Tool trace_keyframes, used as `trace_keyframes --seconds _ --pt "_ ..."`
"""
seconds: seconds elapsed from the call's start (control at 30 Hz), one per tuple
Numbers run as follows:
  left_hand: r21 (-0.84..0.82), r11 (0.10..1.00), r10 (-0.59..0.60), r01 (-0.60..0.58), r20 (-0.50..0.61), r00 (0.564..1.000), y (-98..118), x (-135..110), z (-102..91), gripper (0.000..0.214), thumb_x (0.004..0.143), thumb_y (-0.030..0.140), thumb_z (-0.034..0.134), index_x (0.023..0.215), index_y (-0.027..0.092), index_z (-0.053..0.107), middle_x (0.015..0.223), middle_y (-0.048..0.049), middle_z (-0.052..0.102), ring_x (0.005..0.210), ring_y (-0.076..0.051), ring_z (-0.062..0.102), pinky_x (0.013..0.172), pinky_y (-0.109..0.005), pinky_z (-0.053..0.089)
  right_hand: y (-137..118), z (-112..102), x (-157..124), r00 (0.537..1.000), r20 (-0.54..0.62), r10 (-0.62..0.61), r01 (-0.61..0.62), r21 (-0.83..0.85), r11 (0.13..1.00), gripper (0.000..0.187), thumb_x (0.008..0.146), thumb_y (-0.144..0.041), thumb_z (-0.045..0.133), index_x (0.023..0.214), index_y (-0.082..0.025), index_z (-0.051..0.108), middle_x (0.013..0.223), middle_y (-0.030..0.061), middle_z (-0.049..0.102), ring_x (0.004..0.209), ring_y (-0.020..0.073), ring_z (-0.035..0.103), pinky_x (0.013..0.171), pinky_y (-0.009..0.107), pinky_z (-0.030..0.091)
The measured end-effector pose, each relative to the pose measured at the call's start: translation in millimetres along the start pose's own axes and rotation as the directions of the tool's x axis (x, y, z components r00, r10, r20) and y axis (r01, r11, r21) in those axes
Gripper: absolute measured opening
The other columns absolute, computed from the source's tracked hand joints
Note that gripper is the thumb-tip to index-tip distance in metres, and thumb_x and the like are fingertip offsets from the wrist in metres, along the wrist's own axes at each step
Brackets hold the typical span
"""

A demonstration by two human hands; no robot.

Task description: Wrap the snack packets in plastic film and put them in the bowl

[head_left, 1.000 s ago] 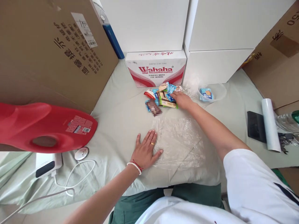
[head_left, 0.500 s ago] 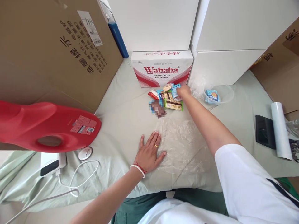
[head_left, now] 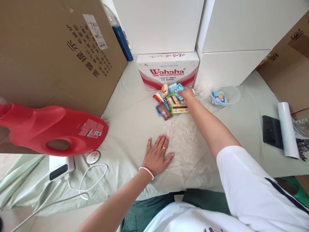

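My left hand (head_left: 157, 155) lies flat with fingers spread on the left edge of a clear plastic sheet (head_left: 187, 146) spread on the pale green cloth. My right hand (head_left: 186, 94) reaches far forward into a pile of small snack packets (head_left: 172, 101) in front of the Wahaha carton (head_left: 167, 70). Its fingers are pinched on a light blue packet (head_left: 179, 89) at the back of the pile. A green-edged packet (head_left: 180, 110) lies at the pile's near side.
A red jug (head_left: 53, 132) lies on its side at left, beside a big cardboard box (head_left: 55, 51). A white charger with cable (head_left: 61, 167) sits below it. A clear bowl (head_left: 225, 95) holds a blue packet. A white roll (head_left: 287, 129) and black item lie at right.
My right hand moved from the pile's near right side to its back and closed its fingers on the light blue packet. My left hand stayed flat on the sheet.
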State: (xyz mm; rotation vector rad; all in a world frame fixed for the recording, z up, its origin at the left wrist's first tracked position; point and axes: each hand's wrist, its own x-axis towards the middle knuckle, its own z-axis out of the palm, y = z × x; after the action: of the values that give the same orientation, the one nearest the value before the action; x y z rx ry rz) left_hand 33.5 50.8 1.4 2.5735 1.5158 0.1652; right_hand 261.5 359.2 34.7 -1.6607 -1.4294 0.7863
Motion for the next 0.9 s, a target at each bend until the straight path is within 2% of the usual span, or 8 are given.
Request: trace_keyframes --seconds 0.1,0.2,0.27,0.33,0.43,0.53,0.73,0.9 --pt "-0.003 1.000 -0.005 0.005 -0.008 1.000 1 0 0.1 0.074 0.104 0.058 0.038 0.164 0.015 0.034 0.171 -0.0149 0.034 0.159 -0.031 0.032 0.131 -0.064 0.005 -3 -29 -20 0.998 -0.051 -0.019 0.021 0.025 0.999 0.034 0.085 -0.048 0.071 0.104 -0.020 0.066 0.091 0.0055 0.071 0.088 0.0237 0.069 0.078 0.037 0.058" --pt "-0.004 1.000 0.001 -0.001 -0.020 1.000 2 1 -1.0 0.072 0.104 0.057 0.038 0.164 0.016 0.035 0.171 -0.0151 0.034 0.159 -0.032 0.032 0.131 -0.065 0.006 2 -87 -52 0.991 -0.012 -0.137 0.132 -0.194 0.972 0.032 0.087 -0.050 0.066 0.101 -0.022 0.063 0.092 0.0058 0.070 0.086 0.0246 0.067 0.078 0.039 0.057" --pt "-0.006 1.000 0.004 -0.004 -0.036 0.999 3 1 -1.4 0.071 0.104 0.056 0.040 0.163 0.017 0.037 0.170 -0.0157 0.036 0.158 -0.033 0.034 0.130 -0.066 0.007 8 -138 -79 0.982 0.087 -0.166 0.187 -0.426 0.885 0.027 0.084 -0.047 0.069 0.095 -0.023 0.063 0.091 0.0064 0.069 0.085 0.0267 0.065 0.080 0.043 0.056" --pt "-0.014 1.000 0.008 -0.009 -0.056 0.998 3 2 -1.0 0.070 0.103 0.055 0.041 0.163 0.018 0.038 0.169 -0.0163 0.038 0.157 -0.034 0.035 0.130 -0.066 0.008 17 -187 -107 0.977 0.171 -0.129 0.202 -0.544 0.814 0.025 0.076 -0.041 0.077 0.090 -0.025 0.064 0.088 0.0072 0.068 0.083 0.0294 0.064 0.080 0.046 0.054" --pt "-0.028 0.999 0.014 -0.017 -0.078 0.997 3 2 0.9 0.070 0.103 0.055 0.042 0.163 0.019 0.039 0.168 -0.0171 0.040 0.156 -0.035 0.037 0.130 -0.066 0.008 33 -236 -143 0.975 0.221 0.009 0.157 -0.721 0.675 0.025 0.074 -0.035 0.077 0.096 -0.028 0.068 0.086 0.0099 0.069 0.079 0.0328 0.065 0.073 0.047 0.051" --pt "-0.035 0.999 0.019 -0.021 -0.079 0.997 2 2 2.8 0.071 0.103 0.055 0.042 0.163 0.017 0.039 0.168 -0.0181 0.039 0.156 -0.035 0.037 0.129 -0.067 0.008 49 -242 -165 0.969 0.218 0.113 0.124 -0.833 0.539 0.023 0.083 -0.038 0.069 0.104 -0.028 0.069 0.092 0.0122 0.072 0.084 0.0361 0.068 0.070 0.046 0.050" --pt "-0.042 0.999 0.012 -0.015 -0.085 0.996 3 2 3.3 0.070 0.103 0.055 0.041 0.162 0.017 0.041 0.168 -0.0189 0.039 0.157 -0.034 0.036 0.130 -0.065 0.008 63 -201 -190 0.920 0.383 0.078 0.295 -0.812 0.504 0.036 0.098 -0.031 0.051 0.128 -0.016 0.063 0.122 0.0184 0.069 0.114 0.0335 0.064 0.094 0.041 0.050" --pt "-0.033 0.999 0.006 -0.008 -0.066 0.998 3 2 3.3 0.072 0.103 0.057 0.039 0.163 0.016 0.037 0.169 -0.0185 0.038 0.158 -0.034 0.034 0.130 -0.065 0.008 60 -196 -205 0.947 0.317 0.052 0.274 -0.881 0.386 0.037 0.102 -0.038 0.048 0.129 -0.017 0.063 0.136 0.0218 0.061 0.130 0.0396 0.050 0.096 0.049 0.048"
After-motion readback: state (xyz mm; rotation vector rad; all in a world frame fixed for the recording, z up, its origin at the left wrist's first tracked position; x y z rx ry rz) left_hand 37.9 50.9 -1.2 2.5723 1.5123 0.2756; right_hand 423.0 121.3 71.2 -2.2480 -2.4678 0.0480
